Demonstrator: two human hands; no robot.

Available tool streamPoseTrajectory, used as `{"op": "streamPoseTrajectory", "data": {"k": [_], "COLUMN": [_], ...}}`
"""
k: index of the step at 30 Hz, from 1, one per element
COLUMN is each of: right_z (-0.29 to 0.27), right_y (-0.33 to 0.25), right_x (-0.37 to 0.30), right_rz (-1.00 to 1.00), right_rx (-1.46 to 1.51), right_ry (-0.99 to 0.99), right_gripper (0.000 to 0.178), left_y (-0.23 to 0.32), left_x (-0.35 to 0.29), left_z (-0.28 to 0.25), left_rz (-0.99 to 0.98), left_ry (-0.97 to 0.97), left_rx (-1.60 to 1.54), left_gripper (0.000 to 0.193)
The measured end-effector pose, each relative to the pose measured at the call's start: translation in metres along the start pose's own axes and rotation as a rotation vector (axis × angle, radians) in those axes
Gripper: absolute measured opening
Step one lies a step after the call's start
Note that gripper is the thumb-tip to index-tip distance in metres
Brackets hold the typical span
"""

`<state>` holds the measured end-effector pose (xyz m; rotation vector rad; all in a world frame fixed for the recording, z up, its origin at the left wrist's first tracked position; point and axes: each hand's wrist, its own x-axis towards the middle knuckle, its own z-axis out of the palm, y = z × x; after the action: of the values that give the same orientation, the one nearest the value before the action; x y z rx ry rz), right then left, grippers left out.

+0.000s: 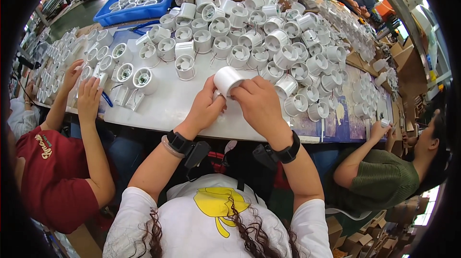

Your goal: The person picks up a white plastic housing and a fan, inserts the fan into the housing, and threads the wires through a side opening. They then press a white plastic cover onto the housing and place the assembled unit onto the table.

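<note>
A white cylindrical housing (226,78) is held above the table's front edge, tilted so that its glossy outer wall shows. My left hand (205,102) grips its left side, fingers closed, with a small white bit showing near the fingertips. Closed around the right side and lower rim is my right hand (259,100); its fingertips are partly hidden at the opening. Beyond my hands lies a large pile of similar white housings (222,45), many with small fan blades inside and thin wires.
White housings with green circuit boards (142,78) stand left on the white tabletop (168,109). A blue tray (139,17) of round parts sits at the far left, near blue-handled pliers (144,28). Co-workers sit on both sides, the left one's hands (88,95) over parts.
</note>
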<state>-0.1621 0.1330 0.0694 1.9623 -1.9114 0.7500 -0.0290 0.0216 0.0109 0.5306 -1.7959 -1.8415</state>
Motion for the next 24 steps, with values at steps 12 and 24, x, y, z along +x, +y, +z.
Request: {"op": "streamPoseTrajectory", "data": {"k": [12,24], "right_z": [0.005,0.011], "right_y": [0.000,0.001], "right_x": [0.004,0.003], "right_rz": [-0.010,-0.019], "right_rx": [0.061,0.169], "right_ry": [-0.098,-0.029], "right_gripper": [0.015,0.015], "left_y": [-0.011,-0.007], "left_x": [0.001,0.001], "left_z": [-0.009,-0.009], "left_rz": [-0.095,-0.124], "left_ry": [-0.045,-0.065], "left_rx": [-0.041,-0.181], "left_gripper": [0.041,0.041]}}
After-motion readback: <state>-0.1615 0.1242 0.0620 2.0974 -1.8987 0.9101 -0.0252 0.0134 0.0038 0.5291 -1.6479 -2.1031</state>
